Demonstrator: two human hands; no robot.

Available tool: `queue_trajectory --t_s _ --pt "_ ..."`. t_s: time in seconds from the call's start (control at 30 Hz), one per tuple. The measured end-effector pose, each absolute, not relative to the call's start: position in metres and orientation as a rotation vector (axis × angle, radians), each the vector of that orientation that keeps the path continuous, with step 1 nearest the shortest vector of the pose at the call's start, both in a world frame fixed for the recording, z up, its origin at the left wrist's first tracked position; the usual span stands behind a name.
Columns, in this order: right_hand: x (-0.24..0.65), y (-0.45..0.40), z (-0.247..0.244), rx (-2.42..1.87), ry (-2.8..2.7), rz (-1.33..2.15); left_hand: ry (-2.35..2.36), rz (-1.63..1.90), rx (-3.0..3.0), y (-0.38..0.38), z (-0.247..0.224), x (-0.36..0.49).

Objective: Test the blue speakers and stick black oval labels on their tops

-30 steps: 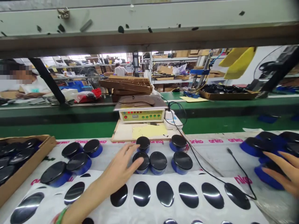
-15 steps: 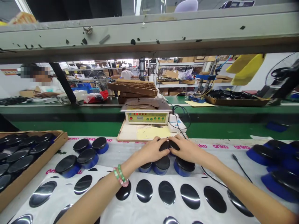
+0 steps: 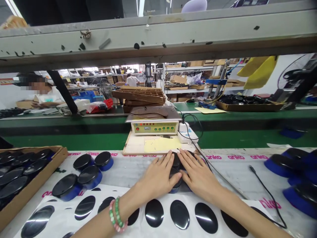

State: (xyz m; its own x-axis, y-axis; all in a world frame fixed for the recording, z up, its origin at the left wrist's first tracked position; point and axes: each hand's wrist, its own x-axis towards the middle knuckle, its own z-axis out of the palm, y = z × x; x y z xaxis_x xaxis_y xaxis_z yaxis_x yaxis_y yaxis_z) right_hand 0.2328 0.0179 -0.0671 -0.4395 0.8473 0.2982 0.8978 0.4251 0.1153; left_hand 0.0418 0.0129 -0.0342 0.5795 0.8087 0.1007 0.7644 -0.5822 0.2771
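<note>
Though partly visible, central black-topped containers (image 3: 176,162) largely obscure beneath both hands (image 3: 158,175) (image 3: 199,173).

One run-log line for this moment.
left hand: palm down over black-topped blue pieces | right hand: palm down beside it, same cluster | cardboard tray: at left, holding similar pieces | contact: partly hidden

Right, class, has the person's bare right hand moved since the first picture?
Yes: the right hand moved left, from the blue-sided, black-topped pots at far right towards the cream, yellow-panelled control box.
</note>
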Motion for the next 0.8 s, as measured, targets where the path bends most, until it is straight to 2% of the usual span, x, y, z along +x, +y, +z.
queue_trajectory --t_s 0.8 --pt "0.2361 0.0185 -0.0759 -1.404 -2.427 -0.642 1.334 0.314 2.628 0.0121 -0.0341 0.042"
